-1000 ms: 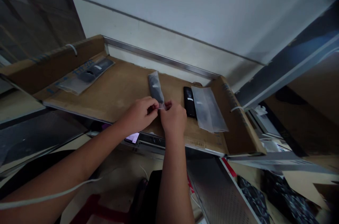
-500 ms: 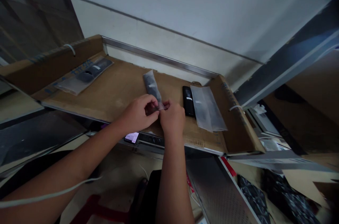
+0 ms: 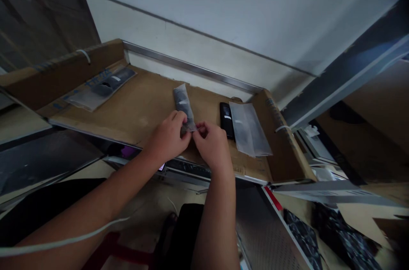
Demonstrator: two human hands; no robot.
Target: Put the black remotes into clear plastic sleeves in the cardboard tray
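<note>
A narrow frosted plastic bag (image 3: 184, 100) with a dark item inside lies in the middle of the cardboard-lined shelf (image 3: 143, 95). My left hand (image 3: 170, 136) pinches the bag's near end from the left. On the other side of that end, my right hand (image 3: 210, 140) has thumb and fingertips closed on its corner. Right of my hands lies a black handheld device (image 3: 226, 123) with a small white label. A flat frosted bag (image 3: 251, 129) rests beside it, touching its edge. What the bag in my hands contains cannot be made out clearly.
Another frosted bag (image 3: 102, 89) with a dark object in it lies at the shelf's left end. Cardboard walls (image 3: 281, 138) held by white ties edge both sides. A white cable (image 3: 79, 236) crosses my left forearm. Below the front edge, a phone (image 3: 162, 168) is partly hidden.
My right hand has shifted slightly right, and its fingers now sit at the bag's near corner. The bag's near end looks flatter. My left forearm now covers most of the phone.
</note>
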